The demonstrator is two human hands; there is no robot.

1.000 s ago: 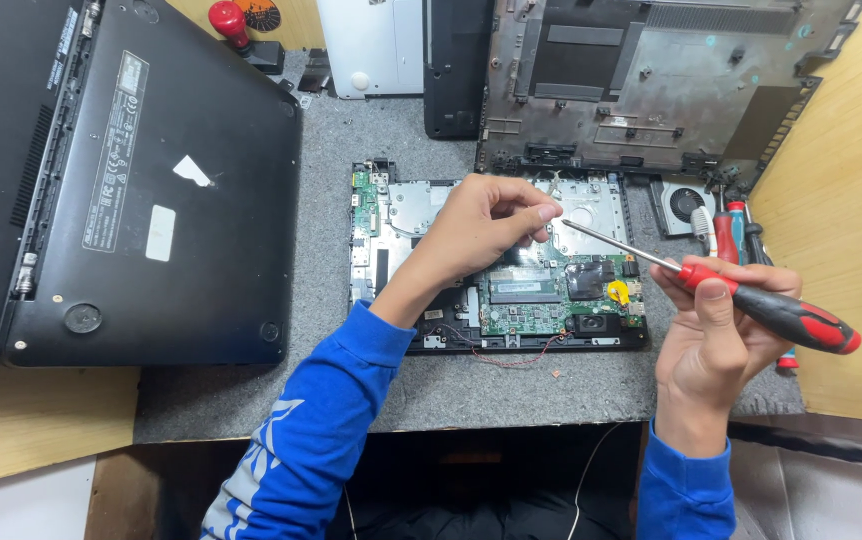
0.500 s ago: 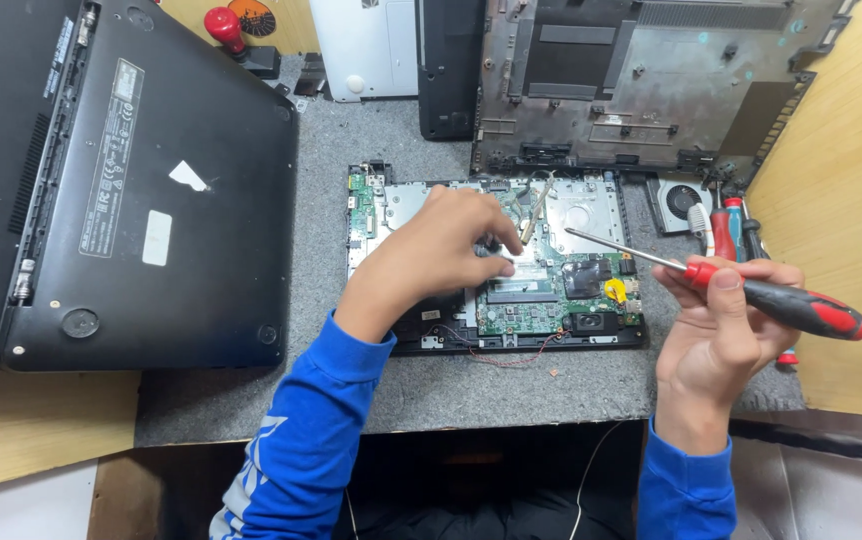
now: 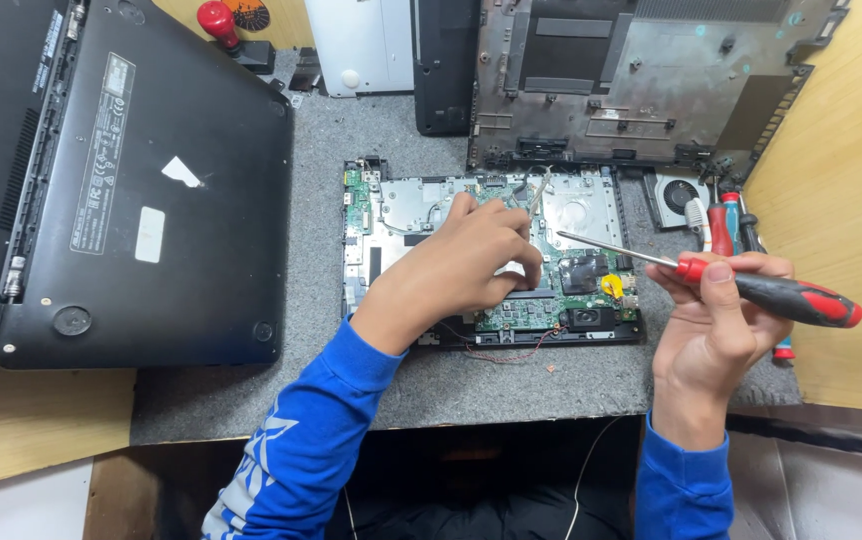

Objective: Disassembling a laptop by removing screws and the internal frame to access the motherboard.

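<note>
We grip the red-and-black screwdriver (image 3: 751, 286) in our closed right hand (image 3: 716, 330), shaft pointing left over the motherboard (image 3: 491, 262) on the grey mat (image 3: 321, 180); our left hand (image 3: 471, 265) rests curled on the board.

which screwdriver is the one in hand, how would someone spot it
Start at the bare green laptop board mid-mat; the right hand hovers off its right edge. It grips the screwdriver, shaft aimed at the board. Unlike the spare screwdrivers lying behind it, this one is lifted and has a red-and-black handle.
</note>
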